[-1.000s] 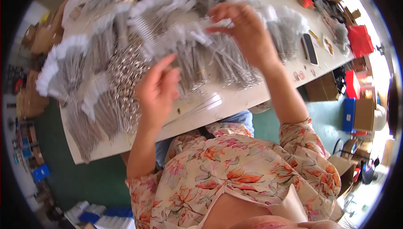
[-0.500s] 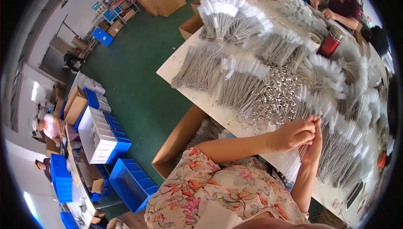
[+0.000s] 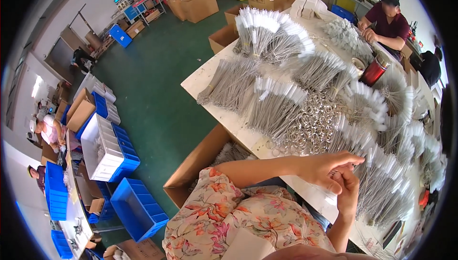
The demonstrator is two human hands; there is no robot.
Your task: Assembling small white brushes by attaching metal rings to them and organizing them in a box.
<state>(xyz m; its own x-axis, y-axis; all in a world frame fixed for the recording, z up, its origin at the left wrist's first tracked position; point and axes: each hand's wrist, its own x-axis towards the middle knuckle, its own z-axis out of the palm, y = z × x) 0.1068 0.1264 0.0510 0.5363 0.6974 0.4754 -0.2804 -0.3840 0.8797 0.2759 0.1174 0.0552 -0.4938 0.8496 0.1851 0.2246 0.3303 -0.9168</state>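
Note:
My left hand reaches over the table's near edge, its fingers stretched to the right and its thumb apart. Just below it my right hand has bent fingers that meet the left hand's thumb and palm; whatever they hold is hidden. Beside the hands lies a bunch of thin wire brushes with white bristle ends. Left of it, a loose heap of shiny metal rings spreads over the white table. More wire brushes lie in a row behind the rings.
Several brush bundles stand toward the far side, near a red flask. Across the table a co-worker handles small items. An open cardboard box sits below the left edge. Blue crates stand at left.
My hands have come down slightly, away from the brush bunch. The left fingers, curled before, are now stretched out. Thin wires seen hanging below the hands no longer show. The view has shifted slightly.

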